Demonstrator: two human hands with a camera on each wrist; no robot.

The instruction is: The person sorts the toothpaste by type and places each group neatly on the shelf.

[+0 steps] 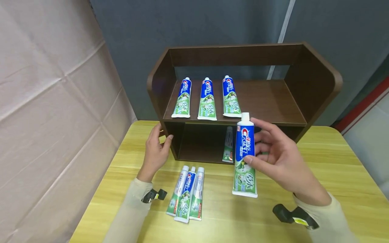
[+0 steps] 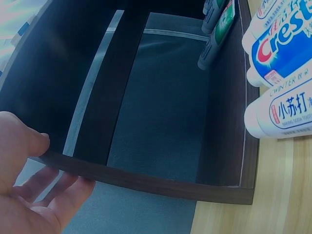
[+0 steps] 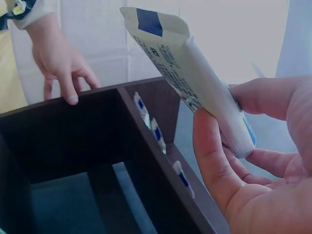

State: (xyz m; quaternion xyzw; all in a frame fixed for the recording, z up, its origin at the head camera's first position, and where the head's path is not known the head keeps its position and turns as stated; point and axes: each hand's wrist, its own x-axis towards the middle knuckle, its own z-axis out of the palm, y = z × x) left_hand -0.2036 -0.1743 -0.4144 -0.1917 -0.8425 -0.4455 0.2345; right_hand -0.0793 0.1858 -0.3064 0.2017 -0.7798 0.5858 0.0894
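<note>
Your right hand pinches a blue-green Crest tube, your left hand a brown-wood shelf: 3 Crest tubes above, seemingly others below.

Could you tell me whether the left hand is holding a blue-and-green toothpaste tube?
No, the left hand grips the side panel of the dark brown two-tier shelf.

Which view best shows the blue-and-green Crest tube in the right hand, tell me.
Head view: the tube shows nearly whole, label readable. Right wrist view: mainly its back. Left wrist view: none of it.
</note>
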